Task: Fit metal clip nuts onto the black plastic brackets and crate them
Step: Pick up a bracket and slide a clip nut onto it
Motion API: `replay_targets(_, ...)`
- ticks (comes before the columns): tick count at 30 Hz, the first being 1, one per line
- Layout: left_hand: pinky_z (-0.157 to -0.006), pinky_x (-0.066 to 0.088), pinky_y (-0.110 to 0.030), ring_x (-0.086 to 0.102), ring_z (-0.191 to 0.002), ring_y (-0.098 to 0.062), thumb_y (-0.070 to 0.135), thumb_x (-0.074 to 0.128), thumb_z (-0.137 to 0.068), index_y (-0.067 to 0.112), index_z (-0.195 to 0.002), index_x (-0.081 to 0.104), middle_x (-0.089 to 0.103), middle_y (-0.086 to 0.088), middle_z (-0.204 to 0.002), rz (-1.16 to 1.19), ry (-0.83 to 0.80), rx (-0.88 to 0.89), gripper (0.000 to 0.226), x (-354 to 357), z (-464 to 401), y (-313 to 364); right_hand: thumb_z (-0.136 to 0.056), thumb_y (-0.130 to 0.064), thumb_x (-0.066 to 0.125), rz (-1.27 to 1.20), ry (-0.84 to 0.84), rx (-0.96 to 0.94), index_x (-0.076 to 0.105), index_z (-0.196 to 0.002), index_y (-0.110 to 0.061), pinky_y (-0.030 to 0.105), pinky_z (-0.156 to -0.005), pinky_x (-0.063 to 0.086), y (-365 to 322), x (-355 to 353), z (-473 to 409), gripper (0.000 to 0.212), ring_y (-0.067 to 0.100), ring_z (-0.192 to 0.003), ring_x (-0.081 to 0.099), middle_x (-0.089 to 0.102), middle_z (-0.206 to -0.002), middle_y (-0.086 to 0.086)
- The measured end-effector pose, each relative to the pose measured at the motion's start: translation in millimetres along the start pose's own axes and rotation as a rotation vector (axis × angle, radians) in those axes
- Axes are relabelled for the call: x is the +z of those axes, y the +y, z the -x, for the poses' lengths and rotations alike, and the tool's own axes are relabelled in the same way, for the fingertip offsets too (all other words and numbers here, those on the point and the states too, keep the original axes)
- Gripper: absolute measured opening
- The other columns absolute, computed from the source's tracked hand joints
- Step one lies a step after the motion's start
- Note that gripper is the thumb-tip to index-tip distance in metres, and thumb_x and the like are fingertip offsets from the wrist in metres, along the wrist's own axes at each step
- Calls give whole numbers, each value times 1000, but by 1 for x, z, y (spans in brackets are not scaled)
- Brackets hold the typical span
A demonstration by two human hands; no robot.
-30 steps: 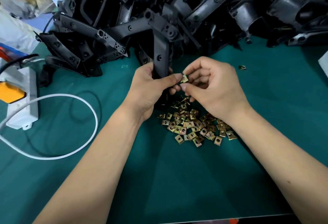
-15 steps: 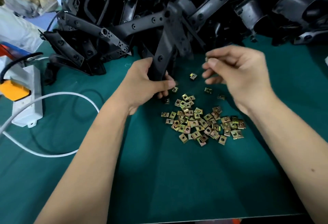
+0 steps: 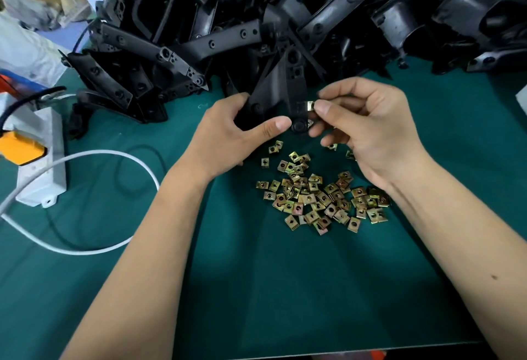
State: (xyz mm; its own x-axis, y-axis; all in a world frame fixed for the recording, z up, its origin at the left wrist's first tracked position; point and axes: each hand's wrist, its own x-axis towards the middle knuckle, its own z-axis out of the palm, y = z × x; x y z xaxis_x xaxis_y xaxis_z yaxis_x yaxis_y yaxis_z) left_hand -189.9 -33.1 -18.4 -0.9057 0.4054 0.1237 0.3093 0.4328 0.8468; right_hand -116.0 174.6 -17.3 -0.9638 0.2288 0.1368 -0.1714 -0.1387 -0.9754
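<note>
Head view shows a big heap of black plastic brackets [image 3: 328,8] at the back of the green table mat [image 3: 285,288]. In front of it, the left hand [image 3: 228,134] grips one bracket [image 3: 288,88], fingers and thumb curled round its lower end. The right hand [image 3: 368,128] pinches one clip nut [image 3: 310,105] between thumb and finger, right at the bracket's edge. Half a second ago that hand was up and away from the bracket; now it has come back, and the nut touches the side of the bracket. So the fitting step is starting. The nut may be partly slid on already, but it is too small to be sure. The pile of gold clip nuts [image 3: 319,197] lies loose on the mat, under the hands, with a few more spread out than a second ago. No crate is in sight, so crating comes later.
</note>
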Motion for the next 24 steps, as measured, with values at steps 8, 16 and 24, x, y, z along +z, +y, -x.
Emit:
replay_targets(8,-45,52,-28,57,-50,-3,88,69,-64,24,-95,68,61,17,-58,-23,9,2,72,0,-1,-1,-91,2,72,-6,-1,-25,67,-95,-6,25,-51,54,1,-1,-1,10,25,-63,73,73,-76,13)
replay_targets(16,-50,56,-42,60,-56,-11,81,72,-67,18,-92,67,65,4,-67,-107,30,-14,69,0,-4,-3,-90,3,74,58,-39,-79,66,-96,-4,26,-54,56,3,-3,-1,12,27,-64,74,74,-74,13)
replay_targets(24,-49,38,-15,51,-54,-1,84,73,-63,29,-72,55,57,19,-61,-237,77,63,59,7,-2,-3,-88,5,74,141,-99,-82,60,-97,-4,24,-47,49,6,-6,-2,19,21,-57,70,73,-72,8)
